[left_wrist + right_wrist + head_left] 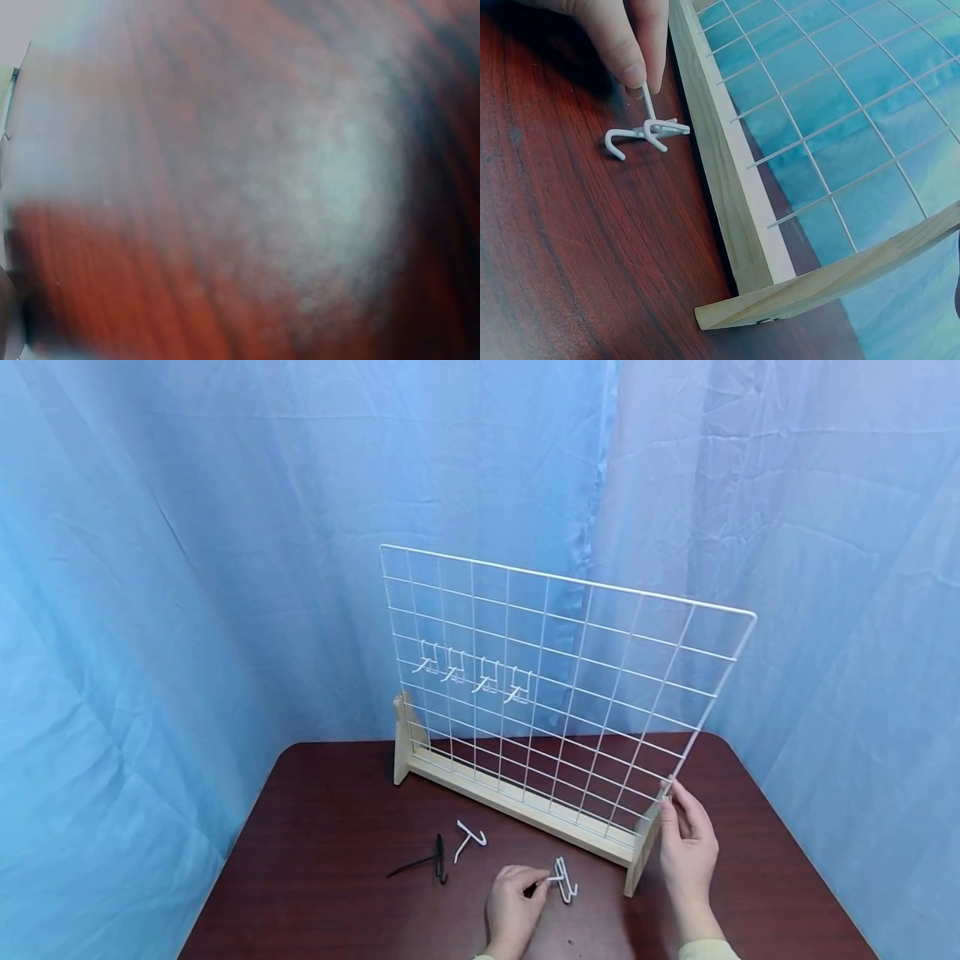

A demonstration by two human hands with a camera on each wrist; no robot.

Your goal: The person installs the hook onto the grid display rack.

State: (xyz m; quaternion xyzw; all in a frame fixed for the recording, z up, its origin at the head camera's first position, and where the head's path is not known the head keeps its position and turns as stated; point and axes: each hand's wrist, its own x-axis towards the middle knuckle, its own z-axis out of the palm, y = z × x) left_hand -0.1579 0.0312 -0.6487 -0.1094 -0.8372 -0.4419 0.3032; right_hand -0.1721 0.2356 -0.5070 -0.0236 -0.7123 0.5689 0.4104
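Note:
Near the table's front edge, my left hand (516, 906) pinches a white wire hook (566, 882) by its straight prong. The right wrist view shows the same hook (649, 133) from the side, its curved ends off the fingertips, close to the wooden base. My right hand (688, 843) grips the right edge of a white wire grid panel (558, 578), thumb and fingers at the top of the wooden end support (642, 847). Several white hooks (486, 683) hang in a row on the panel's left half. The left wrist view is mostly blurred table.
Left of my left hand, a loose white hook (471, 838) and a black hook (438, 860) lie on the dark red table (315, 843). The panel stands in a pale wooden base (517, 806), angled across the table. Blue curtains (300, 527) surround it.

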